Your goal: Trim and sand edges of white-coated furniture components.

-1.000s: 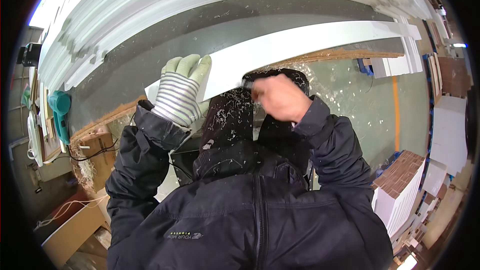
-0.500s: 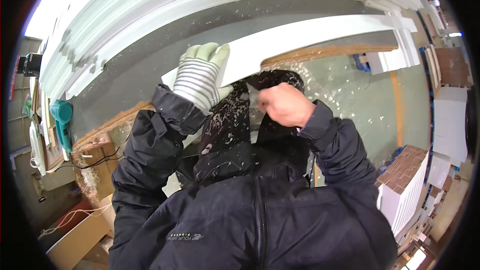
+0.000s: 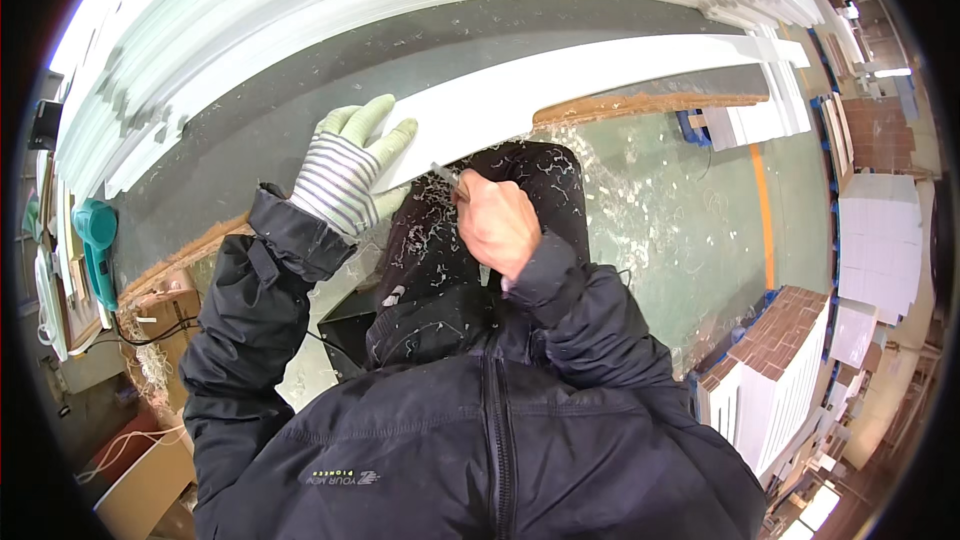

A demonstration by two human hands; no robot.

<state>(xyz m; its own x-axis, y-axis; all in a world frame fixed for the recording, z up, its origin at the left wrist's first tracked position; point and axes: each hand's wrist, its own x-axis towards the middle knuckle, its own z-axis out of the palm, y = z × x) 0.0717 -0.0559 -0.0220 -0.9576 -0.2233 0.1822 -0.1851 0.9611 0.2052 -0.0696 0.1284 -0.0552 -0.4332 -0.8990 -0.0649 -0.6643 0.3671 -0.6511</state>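
Right grip (image 3: 497, 224) moved left | curled tight | holds, apparently, a blade (image 3: 443, 173)

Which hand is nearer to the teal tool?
Left. The left hand, on the white board, is to the right of the teal tool; the right hand is farther right, holding a thin blade by the board's near edge.

Left of centre I see a pale-green glove (image 3: 338, 175) striped grey and white; a white board (image 3: 560, 80) at upper middle; black jacket (image 3: 400, 435) below; teal tool (image 3: 94, 228) far left.
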